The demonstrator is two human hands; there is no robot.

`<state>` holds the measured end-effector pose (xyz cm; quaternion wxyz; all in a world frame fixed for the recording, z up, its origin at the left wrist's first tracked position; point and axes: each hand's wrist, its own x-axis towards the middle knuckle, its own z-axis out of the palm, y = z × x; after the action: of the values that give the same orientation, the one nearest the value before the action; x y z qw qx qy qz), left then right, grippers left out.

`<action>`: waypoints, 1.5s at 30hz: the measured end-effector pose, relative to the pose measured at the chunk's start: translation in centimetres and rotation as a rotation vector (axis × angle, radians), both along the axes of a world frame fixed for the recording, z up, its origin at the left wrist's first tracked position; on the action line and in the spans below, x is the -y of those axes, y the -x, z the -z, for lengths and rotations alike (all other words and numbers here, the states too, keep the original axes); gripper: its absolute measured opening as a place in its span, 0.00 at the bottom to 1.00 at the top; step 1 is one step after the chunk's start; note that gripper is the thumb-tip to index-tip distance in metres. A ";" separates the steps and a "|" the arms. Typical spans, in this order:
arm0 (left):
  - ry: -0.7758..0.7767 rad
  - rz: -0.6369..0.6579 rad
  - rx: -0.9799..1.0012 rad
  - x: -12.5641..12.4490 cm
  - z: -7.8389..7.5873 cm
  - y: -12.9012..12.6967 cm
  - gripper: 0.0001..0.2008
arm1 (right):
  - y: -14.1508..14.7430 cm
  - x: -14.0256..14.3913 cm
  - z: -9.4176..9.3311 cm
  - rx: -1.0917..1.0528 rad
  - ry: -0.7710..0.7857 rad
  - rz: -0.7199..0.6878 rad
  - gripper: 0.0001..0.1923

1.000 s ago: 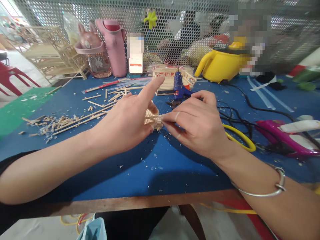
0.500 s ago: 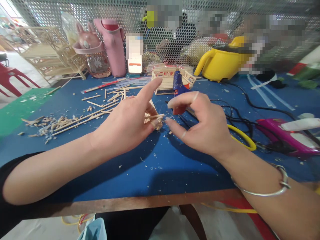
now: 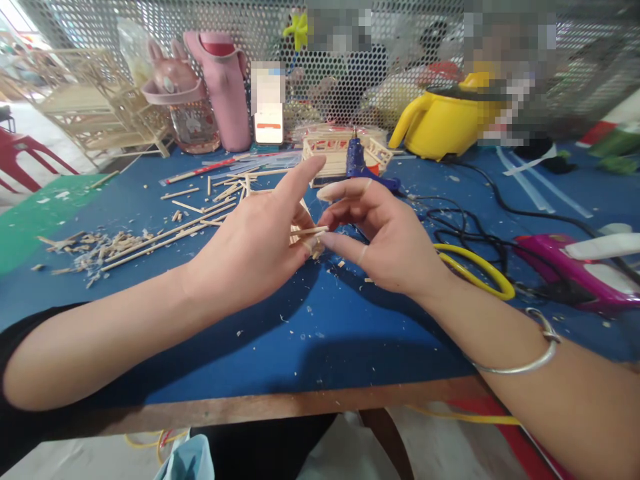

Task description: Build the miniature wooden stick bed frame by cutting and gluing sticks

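Note:
My left hand holds a small piece built of thin wooden sticks just above the blue table, index finger stretched out and pointing away. My right hand is right beside it, fingers apart, with the fingertips at the end of the sticks that jut from the piece. Nothing is gripped in the right hand. A silver bangle sits on my right wrist. Most of the stick piece is hidden behind my left fingers.
Loose sticks and shavings lie to the left. Behind the hands are a blue glue gun, a stick frame, pink bottles and a yellow kettle. Black cables, a yellow-handled tool and a magenta tool lie right.
My right hand let go of the stick piece, lifted away with fingers spread, then came back close to it. The left hand has kept its hold and hardly moved.

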<state>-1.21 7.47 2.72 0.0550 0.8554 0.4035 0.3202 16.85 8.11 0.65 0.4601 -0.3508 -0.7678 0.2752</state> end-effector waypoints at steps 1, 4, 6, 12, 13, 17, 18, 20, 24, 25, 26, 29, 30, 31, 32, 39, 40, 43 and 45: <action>-0.005 0.002 -0.004 0.0 0.0 0.0 0.34 | 0.0 -0.1 0.0 -0.005 0.005 0.001 0.18; -0.003 0.006 -0.033 0.1 -0.2 0.1 0.34 | 0.0 -0.1 0.1 0.018 -0.010 0.001 0.18; -0.004 0.000 -0.071 0.2 -0.3 0.4 0.34 | -0.1 -0.2 0.1 0.039 -0.028 0.007 0.18; -0.076 -0.010 -0.182 0.4 -0.8 2.4 0.38 | -0.2 -0.3 0.3 0.044 -0.056 0.000 0.19; -0.075 -0.006 -0.193 0.4 -0.8 2.7 0.38 | -0.2 -0.3 0.3 0.036 -0.047 -0.001 0.19; -0.012 -0.030 -0.194 0.4 -0.4 3.3 0.38 | -0.2 -0.4 0.3 0.018 -0.022 -0.003 0.20; 0.003 -0.036 -0.180 0.5 -0.3 3.2 0.37 | -0.2 -0.5 0.3 0.015 -0.018 -0.007 0.20; 0.027 -0.027 -0.154 0.5 -0.3 2.6 0.35 | -0.2 -0.5 0.3 0.010 -0.010 -0.018 0.20; 0.045 0.021 -0.120 0.7 -0.8 1.0 0.29 | -0.2 -0.6 0.4 -0.005 -0.019 -0.034 0.20; 0.046 0.022 -0.116 0.7 -0.9 0.7 0.29 | -0.2 -0.6 0.4 -0.007 -0.023 -0.033 0.20; 0.042 0.019 -0.112 0.7 -1.0 0.5 0.29 | -0.3 -0.6 0.4 -0.007 -0.028 -0.030 0.21; 0.039 0.005 -0.113 0.5 -1.0 0.3 0.30 | -0.3 -0.6 0.3 0.007 -0.041 -0.019 0.21; 0.036 0.002 -0.113 0.5 -1.0 0.4 0.29 | -0.3 -0.5 0.3 0.015 -0.049 -0.014 0.21; 0.033 -0.001 -0.112 0.4 -0.9 0.4 0.29 | -0.3 -0.5 0.2 0.025 -0.059 -0.008 0.21; 0.030 -0.006 -0.110 0.4 -0.9 0.4 0.29 | -0.3 -0.4 0.2 0.037 -0.071 0.001 0.21; -0.027 -0.059 -0.122 0.6 -0.5 -0.2 0.30 | -0.6 0.0 0.0 0.180 -0.213 0.078 0.24; -0.037 -0.064 -0.127 0.6 -0.5 -0.3 0.30 | -0.7 0.0 -0.1 0.203 -0.235 0.085 0.24; -0.062 -0.051 -0.170 0.9 -0.6 -0.4 0.32 | -0.8 0.2 -0.2 0.255 -0.284 0.103 0.25; -0.061 -0.037 -0.195 1.1 -0.9 -0.4 0.34 | -0.9 0.3 -0.3 0.273 -0.309 0.121 0.25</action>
<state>-0.78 6.40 3.57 -0.0166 0.8763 0.4125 0.2484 17.72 7.83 0.95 0.4160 -0.3556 -0.8335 0.0759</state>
